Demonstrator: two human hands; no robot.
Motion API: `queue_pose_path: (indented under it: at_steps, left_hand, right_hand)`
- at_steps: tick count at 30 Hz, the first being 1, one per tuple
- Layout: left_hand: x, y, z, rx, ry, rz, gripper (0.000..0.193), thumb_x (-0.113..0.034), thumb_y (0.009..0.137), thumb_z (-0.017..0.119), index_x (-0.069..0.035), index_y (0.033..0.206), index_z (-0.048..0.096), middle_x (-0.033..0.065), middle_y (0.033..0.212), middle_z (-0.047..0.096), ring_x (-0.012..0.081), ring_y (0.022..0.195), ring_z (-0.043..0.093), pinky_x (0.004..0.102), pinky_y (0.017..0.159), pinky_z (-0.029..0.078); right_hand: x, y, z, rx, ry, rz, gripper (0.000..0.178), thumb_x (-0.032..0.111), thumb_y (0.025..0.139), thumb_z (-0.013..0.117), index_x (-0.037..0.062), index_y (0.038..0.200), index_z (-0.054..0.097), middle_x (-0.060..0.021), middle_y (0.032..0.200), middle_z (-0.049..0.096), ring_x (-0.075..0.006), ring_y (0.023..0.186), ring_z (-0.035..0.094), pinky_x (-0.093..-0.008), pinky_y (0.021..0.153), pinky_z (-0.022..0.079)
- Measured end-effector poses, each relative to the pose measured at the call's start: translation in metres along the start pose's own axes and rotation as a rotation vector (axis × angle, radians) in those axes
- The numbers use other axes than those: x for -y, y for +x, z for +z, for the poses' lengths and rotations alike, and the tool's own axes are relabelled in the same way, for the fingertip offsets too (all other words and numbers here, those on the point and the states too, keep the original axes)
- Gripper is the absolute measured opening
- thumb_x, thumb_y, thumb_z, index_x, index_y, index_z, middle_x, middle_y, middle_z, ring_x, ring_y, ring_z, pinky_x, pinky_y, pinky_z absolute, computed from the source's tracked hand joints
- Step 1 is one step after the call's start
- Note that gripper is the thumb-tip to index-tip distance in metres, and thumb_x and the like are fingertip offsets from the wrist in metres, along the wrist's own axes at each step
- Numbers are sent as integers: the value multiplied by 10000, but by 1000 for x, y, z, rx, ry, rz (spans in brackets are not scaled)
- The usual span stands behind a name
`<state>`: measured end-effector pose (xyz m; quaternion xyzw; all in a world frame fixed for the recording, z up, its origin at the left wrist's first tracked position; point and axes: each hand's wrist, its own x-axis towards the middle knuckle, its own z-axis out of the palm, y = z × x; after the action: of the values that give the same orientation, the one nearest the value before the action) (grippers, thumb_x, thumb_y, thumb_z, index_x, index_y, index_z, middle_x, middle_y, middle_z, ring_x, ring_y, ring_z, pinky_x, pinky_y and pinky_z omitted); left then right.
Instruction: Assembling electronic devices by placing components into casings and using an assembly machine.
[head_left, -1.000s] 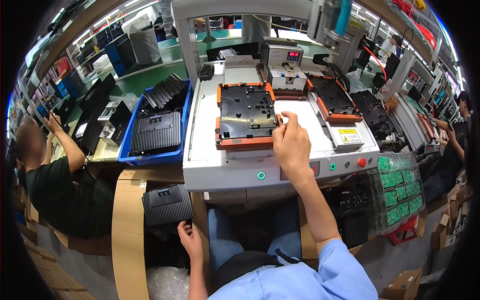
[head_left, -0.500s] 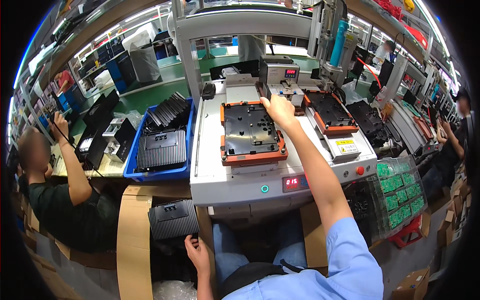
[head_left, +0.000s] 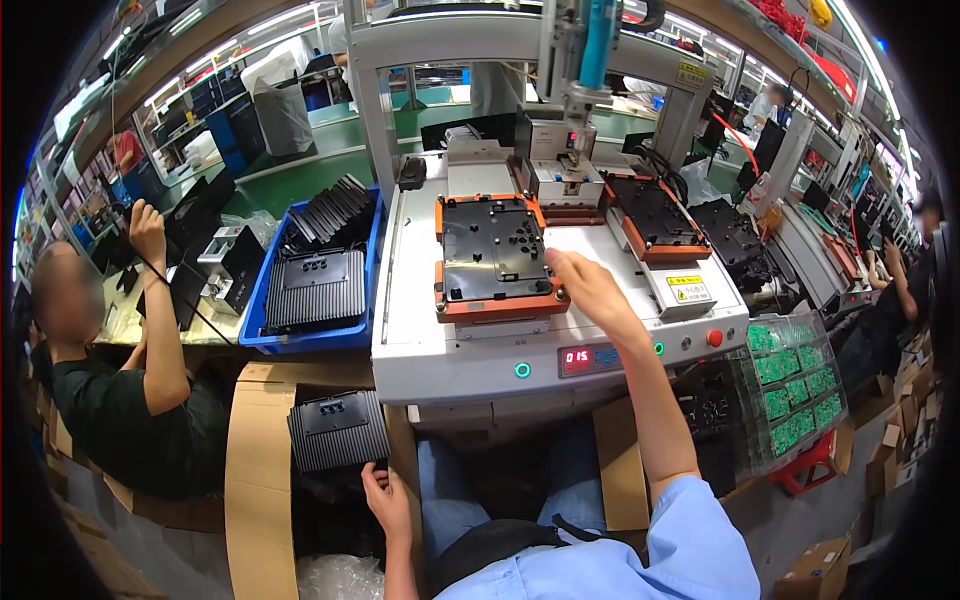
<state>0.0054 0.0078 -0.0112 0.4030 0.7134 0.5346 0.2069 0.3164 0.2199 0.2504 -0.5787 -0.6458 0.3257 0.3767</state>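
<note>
The left hand is hovering half-open, fingers loosely parted, just beside the finned black housing at the lower left of the frame. Farther up, the right hand is sitting at the orange fixture mid-frame, fingers bent (can't tell if they're gripping), and a black panel is lying in it.

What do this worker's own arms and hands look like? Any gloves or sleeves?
No gloves: the left hand and right hand are both bare, with no watch or bracelet visible. A short, light blue sleeve covers the right upper arm; the left sleeve is out of view.
</note>
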Motion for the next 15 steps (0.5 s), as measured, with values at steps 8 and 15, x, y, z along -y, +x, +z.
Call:
queue_pose_path:
  at_steps: [8,15]
  left_hand:
    - [3,0,1,27,8,41,406,2,871,574,17,1252,436,80,917,525,137,778,486,261,681,470]
    - [-5,1,0,48,44,-5,405,-25,882,568,24,1261,431,107,938,526,178,804,503,298,708,470]
  right_hand:
    - [3,16,14,-119,206,-108,559,366,869,666,-18,1243,508,-146,1143,590,-196,1049,558,-312,862,464]
    - [-11,38,22,-228,218,-122,662,313,776,745,25,1289,440,-118,1008,573,-156,845,582,-300,771,509]
